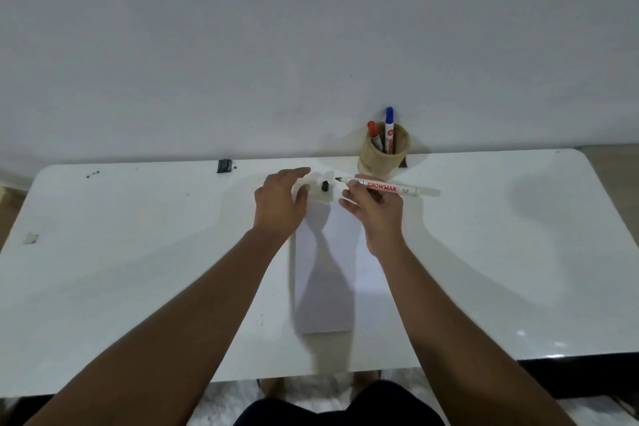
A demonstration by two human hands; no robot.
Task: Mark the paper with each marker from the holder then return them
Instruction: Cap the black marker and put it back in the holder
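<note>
A white sheet of paper (328,273) lies on the white table (484,252) in front of me. My right hand (375,209) holds an uncapped black marker (394,187) level above the paper's far end, tip pointing left. The marker's black cap (325,186) stands on the table just left of the tip. My left hand (281,202) hovers beside the cap with fingers apart, holding nothing. A wooden holder (382,157) at the table's far edge contains a red marker (374,135) and a blue marker (389,130).
A small black object (224,166) sits at the table's far edge to the left. A grey wall rises directly behind the table. A small paper scrap (31,238) lies near the left edge.
</note>
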